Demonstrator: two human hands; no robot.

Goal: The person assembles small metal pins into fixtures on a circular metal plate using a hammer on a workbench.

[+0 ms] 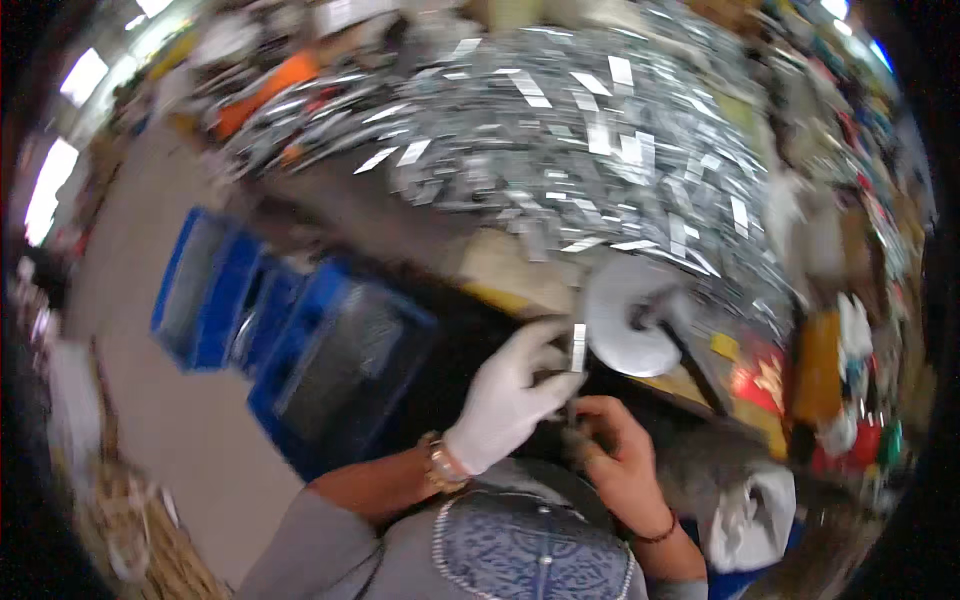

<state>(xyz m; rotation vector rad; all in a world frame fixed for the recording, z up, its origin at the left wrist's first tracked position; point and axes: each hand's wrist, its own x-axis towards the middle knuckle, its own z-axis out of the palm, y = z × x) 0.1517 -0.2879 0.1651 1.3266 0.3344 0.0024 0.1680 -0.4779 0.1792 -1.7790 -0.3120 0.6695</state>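
My left hand [510,390], in a white glove, is closed with thumb and fingers on a small shiny metal strip [579,348]. The strip stands roughly upright by the fingertips. Just below it, my bare right hand [622,462] is closed, thumb against fingers, around something dark and narrow that blur keeps me from naming. Both hands are close together in front of my body. Beyond them, a pale grey round disc [625,310] lies by the edge of the work surface, with a dark bar across its right side.
A large heap of shiny metal pieces [560,140] covers the far bench. Blue crates [270,420] stand at the left, the nearest holding grey material. A yellow block [725,346] and a red packet [760,378] lie right of the disc. A white bag [755,520] hangs at lower right.
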